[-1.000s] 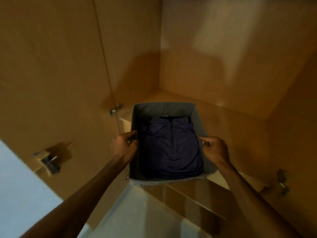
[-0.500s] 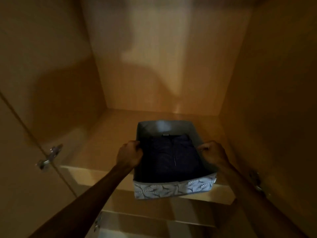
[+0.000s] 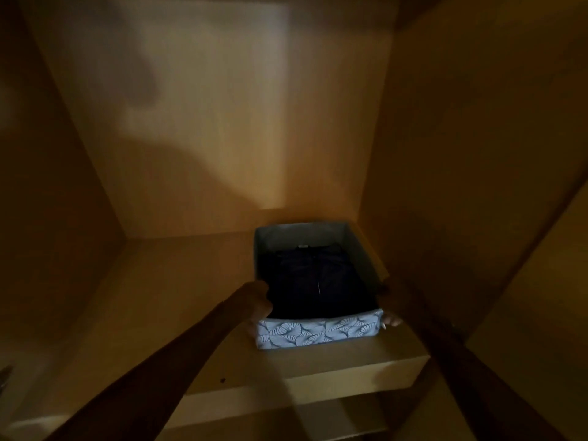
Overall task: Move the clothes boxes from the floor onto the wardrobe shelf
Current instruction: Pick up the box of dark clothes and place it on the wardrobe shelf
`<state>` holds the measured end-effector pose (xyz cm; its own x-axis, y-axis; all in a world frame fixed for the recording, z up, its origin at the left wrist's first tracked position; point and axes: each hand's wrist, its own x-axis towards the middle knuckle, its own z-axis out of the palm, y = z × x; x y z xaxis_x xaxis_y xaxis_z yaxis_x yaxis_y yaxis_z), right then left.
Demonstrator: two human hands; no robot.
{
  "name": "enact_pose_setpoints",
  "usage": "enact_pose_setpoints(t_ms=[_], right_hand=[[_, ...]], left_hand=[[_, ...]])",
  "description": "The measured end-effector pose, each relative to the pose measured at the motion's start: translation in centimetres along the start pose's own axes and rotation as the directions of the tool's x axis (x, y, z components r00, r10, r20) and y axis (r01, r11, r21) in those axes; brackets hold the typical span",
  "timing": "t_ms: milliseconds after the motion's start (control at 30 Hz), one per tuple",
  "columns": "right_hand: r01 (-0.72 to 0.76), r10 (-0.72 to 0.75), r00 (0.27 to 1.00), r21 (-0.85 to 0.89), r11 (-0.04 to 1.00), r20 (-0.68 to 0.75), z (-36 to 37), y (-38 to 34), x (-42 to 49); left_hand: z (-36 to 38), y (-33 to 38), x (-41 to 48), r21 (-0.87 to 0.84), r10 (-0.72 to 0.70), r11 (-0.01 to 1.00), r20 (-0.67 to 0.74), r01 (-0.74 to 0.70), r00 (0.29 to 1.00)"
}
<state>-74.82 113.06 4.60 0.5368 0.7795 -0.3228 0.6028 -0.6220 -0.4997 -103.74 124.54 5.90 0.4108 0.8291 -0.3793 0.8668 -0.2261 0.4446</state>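
Note:
A fabric clothes box (image 3: 318, 334) with a white leaf-patterned front sits on the wooden wardrobe shelf (image 3: 159, 297), near the right wall. A folded dark purple garment (image 3: 318, 281) with a zip lies inside it. My left hand (image 3: 254, 300) grips the box's left rim near the front. At the front right corner my right hand (image 3: 389, 308) holds the right rim, its fingertips showing beside the box. The scene is dim.
The wardrobe's right side wall (image 3: 461, 186) stands close beside the box. Bare shelf surface extends to the left of the box up to the left wall (image 3: 47, 218). A lower shelf edge (image 3: 286, 405) shows beneath.
The box has moved deeper into the wardrobe and to the right; its front no longer overhangs the shelf edge. Both hands stayed on its rims.

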Motion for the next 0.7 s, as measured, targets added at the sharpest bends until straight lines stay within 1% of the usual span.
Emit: enact_pose_setpoints(t_ms=[33, 67, 100, 167, 200, 233, 267, 333, 367, 400, 467, 533, 567, 600, 700], right_hand=[[-0.034, 0.033, 0.999, 0.034, 0.999, 0.025, 0.0, 0.2, 0.2], [-0.032, 0.033, 0.999, 0.093, 0.995, -0.010, 0.0, 0.3, 0.5], [0.011, 0.002, 0.996, 0.143, 0.990, -0.094, -0.1, 0.3, 0.8], [0.124, -0.068, 0.962, 0.202, 0.971, -0.265, -0.1, 0.4, 1.4], [0.185, -0.114, 0.942, 0.205, 0.961, -0.315, -0.1, 0.3, 1.5], [0.225, -0.151, 0.927, 0.186, 0.956, -0.343, 0.0, 0.3, 1.5], [0.243, -0.176, 0.920, 0.156, 0.957, -0.351, 0.1, 0.2, 1.2], [0.261, -0.210, 0.918, 0.112, 0.959, -0.336, 0.4, 0.3, 1.0], [0.270, -0.225, 0.920, 0.102, 0.957, -0.320, 0.6, 0.4, 0.9], [0.270, -0.236, 0.925, 0.078, 0.960, -0.297, 0.8, 0.6, 1.1], [0.274, -0.277, 0.931, -0.047, 0.961, -0.237, 1.5, 0.9, 1.2], [0.281, -0.309, 0.932, -0.159, 0.946, -0.191, 2.1, 1.0, 1.0], [0.288, -0.325, 0.927, -0.202, 0.936, -0.187, 2.3, 1.1, 0.9], [0.299, -0.348, 0.918, -0.245, 0.922, -0.188, 2.5, 1.1, 0.8], [0.330, -0.392, 0.903, -0.301, 0.895, -0.176, 2.7, 1.1, 0.7]], left_hand=[[-0.1, 0.1, 0.5, -0.037, 0.010, 0.999, -0.039, -0.011, 0.999], [0.0, 0.3, 1.0, -0.077, 0.036, 0.996, -0.080, -0.042, 0.996], [0.3, 0.5, 1.3, -0.138, 0.061, 0.987, -0.129, -0.079, 0.990], [0.9, 1.2, 1.6, -0.275, 0.100, 0.948, -0.210, -0.158, 0.972], [1.3, 1.6, 1.6, -0.305, 0.122, 0.933, -0.226, -0.189, 0.966], [1.7, 1.9, 1.8, -0.299, 0.156, 0.927, -0.237, -0.224, 0.959], [2.1, 2.0, 2.0, -0.254, 0.191, 0.932, -0.257, -0.257, 0.947], [3.0, 1.9, 2.4, -0.055, 0.296, 0.942, -0.324, -0.330, 0.899], [3.5, 1.7, 2.4, 0.040, 0.354, 0.930, -0.352, -0.364, 0.866], [4.1, 1.5, 2.5, 0.110, 0.404, 0.914, -0.360, -0.391, 0.841], [5.2, 0.6, 2.0, 0.228, 0.474, 0.880, -0.364, -0.417, 0.802], [6.3, -0.4, 2.4, 0.341, 0.586, 0.808, -0.371, -0.481, 0.720], [6.8, -0.9, 2.8, 0.365, 0.627, 0.776, -0.360, -0.514, 0.691], [7.1, -1.2, 3.2, 0.379, 0.641, 0.765, -0.364, -0.521, 0.676], [7.3, -0.8, 3.6, 0.400, 0.602, 0.790, -0.359, -0.465, 0.713]])
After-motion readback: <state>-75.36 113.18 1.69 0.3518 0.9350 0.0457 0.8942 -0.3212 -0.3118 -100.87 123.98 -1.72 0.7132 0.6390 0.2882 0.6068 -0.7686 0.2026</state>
